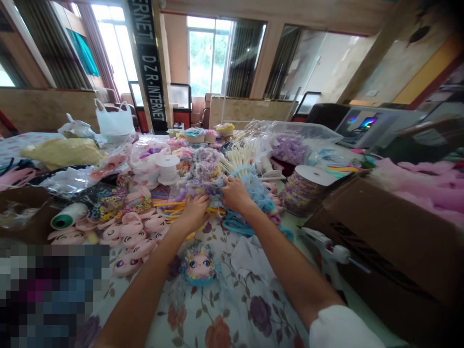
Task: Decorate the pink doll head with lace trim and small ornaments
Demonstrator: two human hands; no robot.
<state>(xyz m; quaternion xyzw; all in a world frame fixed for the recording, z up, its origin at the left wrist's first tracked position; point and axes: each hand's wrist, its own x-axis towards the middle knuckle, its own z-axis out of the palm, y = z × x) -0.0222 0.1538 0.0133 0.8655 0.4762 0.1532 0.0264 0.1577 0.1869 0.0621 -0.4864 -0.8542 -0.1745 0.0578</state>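
Note:
My left hand (195,210) reaches onto the pile of craft materials, its fingers stretched over purple fluffy yarn (183,192) and yellow sticks (172,207). Just right of it, my right hand (235,194) is closed with curled fingers at the edge of light-blue fluffy trim (253,186); what it pinches is hidden. Cream-coloured stems (237,159) stand in a bunch behind the right hand. Between my forearms, a doll-face ornament (200,265) with a colourful fluffy border lies on the flowered tablecloth (217,309).
Several pink rabbit-eared doll faces (132,234) lie at left beside a thread cone (69,215). At right are a large ribbon spool (306,188), a glue gun (326,249) and a cardboard box (391,232). A white spool (168,169) stands behind my left hand.

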